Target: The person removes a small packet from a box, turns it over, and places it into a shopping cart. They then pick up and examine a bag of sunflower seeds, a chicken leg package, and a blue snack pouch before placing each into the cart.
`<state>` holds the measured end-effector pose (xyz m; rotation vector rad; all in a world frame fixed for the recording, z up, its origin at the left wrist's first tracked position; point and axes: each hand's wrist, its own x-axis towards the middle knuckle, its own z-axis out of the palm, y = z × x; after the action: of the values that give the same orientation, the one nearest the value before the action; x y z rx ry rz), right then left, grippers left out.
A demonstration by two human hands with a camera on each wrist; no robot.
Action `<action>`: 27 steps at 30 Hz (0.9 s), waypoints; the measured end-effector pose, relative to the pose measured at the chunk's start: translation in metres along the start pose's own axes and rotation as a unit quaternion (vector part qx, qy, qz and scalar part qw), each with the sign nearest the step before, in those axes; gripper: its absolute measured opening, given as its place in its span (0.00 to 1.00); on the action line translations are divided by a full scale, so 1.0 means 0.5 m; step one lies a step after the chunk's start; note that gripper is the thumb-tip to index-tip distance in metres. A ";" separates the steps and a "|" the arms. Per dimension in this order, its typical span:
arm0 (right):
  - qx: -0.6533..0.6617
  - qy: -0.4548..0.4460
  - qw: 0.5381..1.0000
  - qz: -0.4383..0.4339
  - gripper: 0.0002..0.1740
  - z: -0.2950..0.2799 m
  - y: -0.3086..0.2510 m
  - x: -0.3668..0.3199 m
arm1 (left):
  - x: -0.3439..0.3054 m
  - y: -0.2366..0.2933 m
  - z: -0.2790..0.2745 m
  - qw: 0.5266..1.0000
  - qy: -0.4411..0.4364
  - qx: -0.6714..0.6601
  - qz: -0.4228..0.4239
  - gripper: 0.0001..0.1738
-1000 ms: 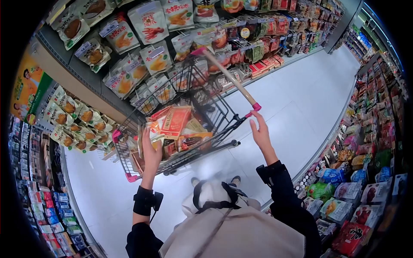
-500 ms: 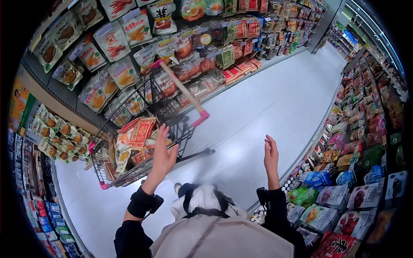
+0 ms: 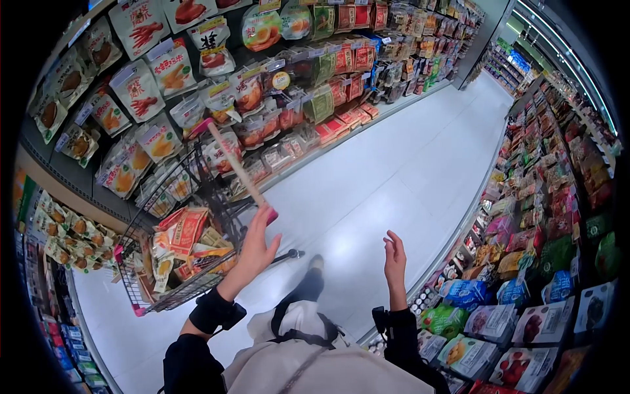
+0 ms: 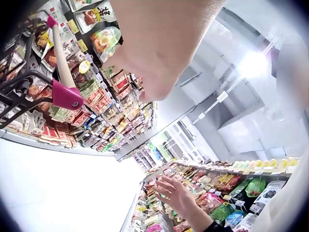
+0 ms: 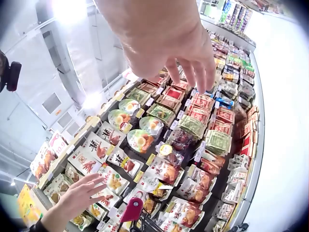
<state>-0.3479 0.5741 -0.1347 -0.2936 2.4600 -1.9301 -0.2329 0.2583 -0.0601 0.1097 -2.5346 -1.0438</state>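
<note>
My left hand [image 3: 252,253] is raised beside the shopping cart [image 3: 176,299], its fingertips overlapping the pink end of the handle [image 3: 236,167] in the head view. In the right wrist view, the straight, spread fingers of that hand stand apart from the cart's pink corner piece [image 5: 133,209]. Red, white and yellow food packets [image 3: 187,233] lie piled in the wire basket. Over the aisle floor, my right hand [image 3: 395,266] hangs in the air with nothing in it, its fingers loosely extended, as the left wrist view also shows.
Shelving on the left carries hanging snack pouches [image 3: 138,92]. Along the right runs a long display of bagged goods [image 3: 525,322]. White floor [image 3: 367,190] stretches between them toward more shelves [image 3: 508,65] at the far end. One shoe [image 3: 317,262] shows ahead of the body.
The cart has shifted left and nearer in the head view. My right hand has come away from the handle's pink end. The left hand has moved from over the basket toward the handle.
</note>
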 end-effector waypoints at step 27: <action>0.066 -0.172 0.983 -0.011 0.17 0.119 -0.056 0.568 | 0.466 -0.007 -0.013 0.993 -0.012 -0.066 -0.098 0.31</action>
<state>-0.6160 0.4687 -0.0898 -0.5985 2.1094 -1.8543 -0.4448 0.2007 0.0180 0.3157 -2.5066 -1.2932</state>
